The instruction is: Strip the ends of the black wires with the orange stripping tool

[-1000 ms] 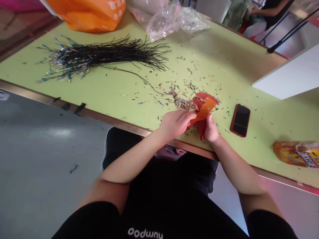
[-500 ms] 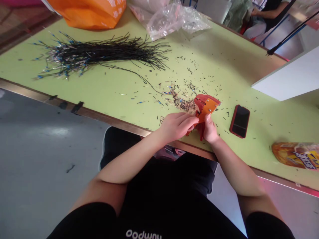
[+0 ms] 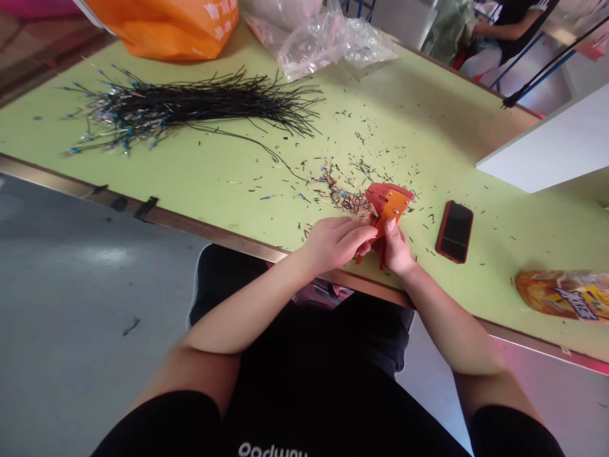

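Green counter (image 3: 428, 120) under the lights, slanting across a busy room, and beyond its far edge I can see one other person (image 3: 511, 28) seated. On it I count one bundle of black wires (image 3: 204, 101), blue bits showing at its left end (far too many strands to number), one orange bag (image 3: 166, 28), one heap of clear plastic (image 3: 323, 44), one phone (image 3: 454, 231) in a red case and one drink container (image 3: 561, 295) near the right-hand end. Clippings (image 3: 352, 200) lie scattered past counting, thickest just beside the work.

One orange-and-red tool (image 3: 397, 204) is in use, up over the counter's near edge, between the person's two hands. The right hand (image 3: 398, 251) is clamped on it, thumb laid against the orange face. The left hand (image 3: 337, 244) has its fingers touching the tool's left side; whether they pinch a wire there I honestly can't tell, since the fingertips are partly hidden.

Against a second ago, little has altered: the right thumb now reaches further over the orange face, and the left fingers cover more of the tool's lower handle. Bundle, phone and container lie where they were.
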`<action>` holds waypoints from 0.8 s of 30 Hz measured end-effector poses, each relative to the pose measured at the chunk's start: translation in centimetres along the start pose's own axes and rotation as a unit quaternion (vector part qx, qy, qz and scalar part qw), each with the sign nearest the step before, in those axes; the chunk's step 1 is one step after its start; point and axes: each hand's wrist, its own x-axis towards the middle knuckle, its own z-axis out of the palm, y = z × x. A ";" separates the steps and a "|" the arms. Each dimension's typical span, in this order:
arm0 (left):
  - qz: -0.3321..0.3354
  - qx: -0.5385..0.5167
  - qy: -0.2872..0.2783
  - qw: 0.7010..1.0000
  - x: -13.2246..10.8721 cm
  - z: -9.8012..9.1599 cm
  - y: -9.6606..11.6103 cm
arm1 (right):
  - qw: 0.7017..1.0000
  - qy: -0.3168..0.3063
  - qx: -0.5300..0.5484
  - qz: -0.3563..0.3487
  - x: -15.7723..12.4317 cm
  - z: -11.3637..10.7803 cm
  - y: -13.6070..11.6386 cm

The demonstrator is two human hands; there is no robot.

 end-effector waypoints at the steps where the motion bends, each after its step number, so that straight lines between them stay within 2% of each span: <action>1: 0.001 0.004 0.002 1.000 0.0 0.0 0.0 | 1.000 0.003 -0.002 -0.001 0.0 0.0 0.0; 12: 0.001 0.028 0.017 0.999 -0.3 0.1 0.0 | 1.000 -0.004 0.006 0.001 0.1 -0.4 0.5; 16: -0.010 0.015 0.012 1.000 -0.6 0.2 -0.1 | 1.000 0.019 -0.006 -0.001 0.1 -0.2 0.4; 19: -0.023 0.016 0.015 0.999 -0.8 0.1 -0.4 | 0.999 0.007 0.034 -0.015 0.3 -0.1 -0.3; 21: -0.059 0.011 0.023 0.998 -0.8 -0.2 -0.7 | 0.997 -0.022 0.075 -0.022 0.4 -0.4 -0.9; 24: -0.175 -0.014 0.044 0.984 -0.8 -0.7 -1.0 | 0.991 -0.066 0.113 -0.013 0.5 -1.2 -1.8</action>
